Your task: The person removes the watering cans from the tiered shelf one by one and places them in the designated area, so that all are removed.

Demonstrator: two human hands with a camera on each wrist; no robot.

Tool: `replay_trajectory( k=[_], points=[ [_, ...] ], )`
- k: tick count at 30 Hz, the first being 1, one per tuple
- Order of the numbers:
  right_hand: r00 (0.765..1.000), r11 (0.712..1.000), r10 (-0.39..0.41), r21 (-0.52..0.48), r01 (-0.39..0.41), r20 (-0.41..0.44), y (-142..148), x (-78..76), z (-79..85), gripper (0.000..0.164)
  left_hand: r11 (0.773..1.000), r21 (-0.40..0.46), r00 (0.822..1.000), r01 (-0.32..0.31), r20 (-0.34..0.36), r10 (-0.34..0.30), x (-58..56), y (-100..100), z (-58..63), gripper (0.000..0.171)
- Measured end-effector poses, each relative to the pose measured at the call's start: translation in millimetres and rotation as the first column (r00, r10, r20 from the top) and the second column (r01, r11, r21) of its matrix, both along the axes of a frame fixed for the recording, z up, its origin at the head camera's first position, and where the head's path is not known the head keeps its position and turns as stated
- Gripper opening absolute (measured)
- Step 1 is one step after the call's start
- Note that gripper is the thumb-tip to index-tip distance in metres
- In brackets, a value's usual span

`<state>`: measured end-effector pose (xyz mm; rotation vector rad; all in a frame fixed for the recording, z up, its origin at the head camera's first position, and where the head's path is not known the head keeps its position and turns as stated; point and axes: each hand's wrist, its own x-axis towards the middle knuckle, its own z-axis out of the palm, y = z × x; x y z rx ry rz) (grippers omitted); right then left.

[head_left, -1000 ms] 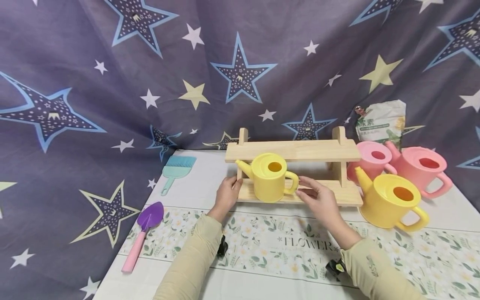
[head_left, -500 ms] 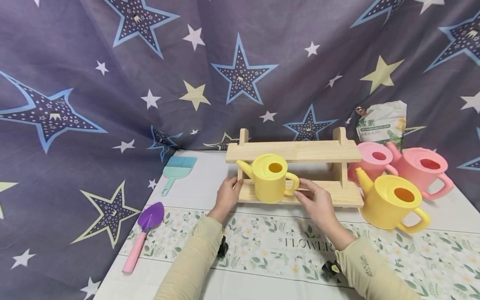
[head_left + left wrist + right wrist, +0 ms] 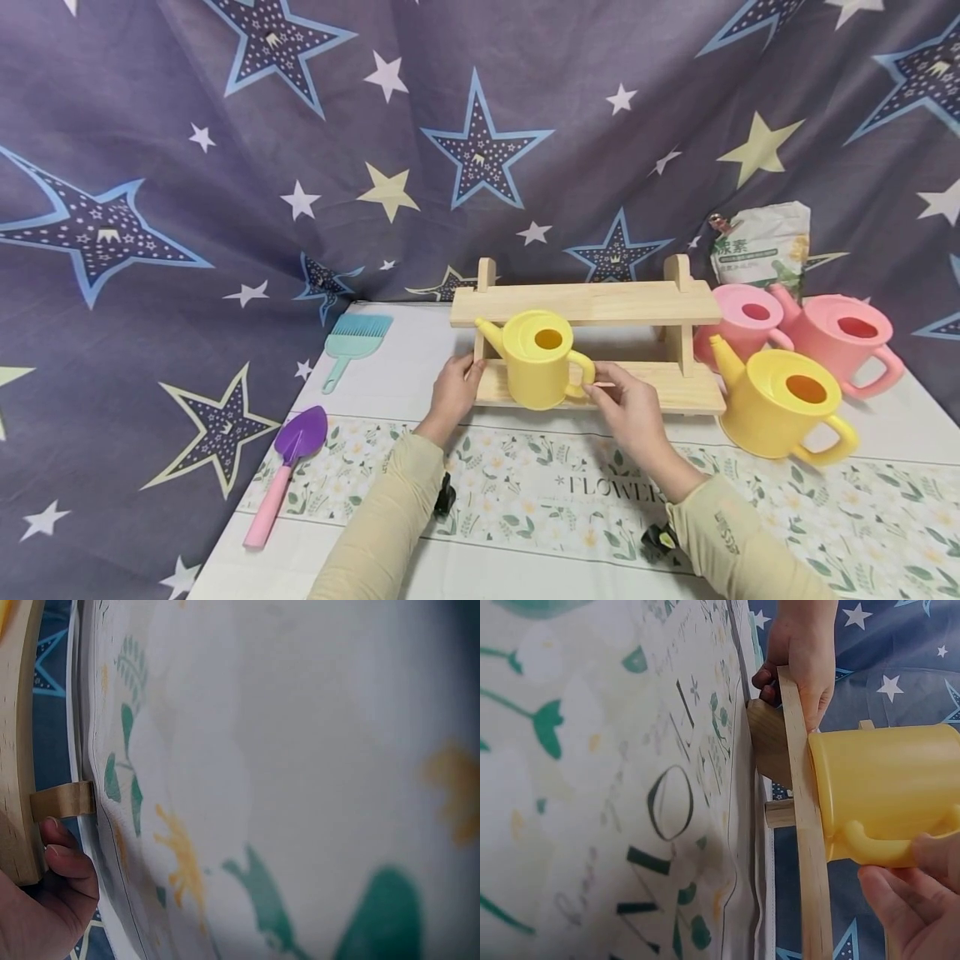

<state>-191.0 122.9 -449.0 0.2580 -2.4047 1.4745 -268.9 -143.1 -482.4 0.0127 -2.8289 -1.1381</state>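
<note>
A small yellow watering can (image 3: 537,371) stands upright on the lower board of a two-tier wooden plant stand (image 3: 645,387), its spout to the left. My right hand (image 3: 628,414) pinches the can's handle between thumb and fingers; in the right wrist view, that handle (image 3: 874,851) shows beside the thumb. At the stand's left end, my left hand (image 3: 454,390) grips the lower board. Seen from the left wrist, its fingers (image 3: 71,866) curl underneath the board (image 3: 16,750), close to a wooden foot.
Right of the stand are another yellow watering can (image 3: 776,408) and two pink watering cans (image 3: 738,308), with a white clipped bag (image 3: 765,250) behind. On the left lie a teal brush (image 3: 356,337) and a purple trowel (image 3: 300,433) with a pink handle. A starry curtain (image 3: 420,150) backs the table.
My right hand has moved slightly left, its fingers closing on the can's handle. The small can has shifted a little toward the front of the board. My left hand stays put.
</note>
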Motion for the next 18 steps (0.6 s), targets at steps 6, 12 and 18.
replay_trajectory(
  k=[6,12,18],
  points=[
    [1.000,1.000,-0.019,-0.004,0.019,-0.004,2,4.5,-3.6,0.031,1.000,0.006,1.000,-0.001,-0.003,0.001,0.0,0,-0.2,0.042],
    [0.999,0.999,-0.027,-0.040,0.026,-0.022,8,12.3,-4.2,0.029,1.000,-0.003,1.000,0.000,-0.024,0.000,-0.4,-1,0.0,0.041],
    [0.997,0.996,-0.044,-0.075,0.040,-0.055,14,21.3,-0.5,0.030,1.000,-0.012,1.000,-0.002,-0.017,0.002,-0.9,-1,0.5,0.041]
  ],
)
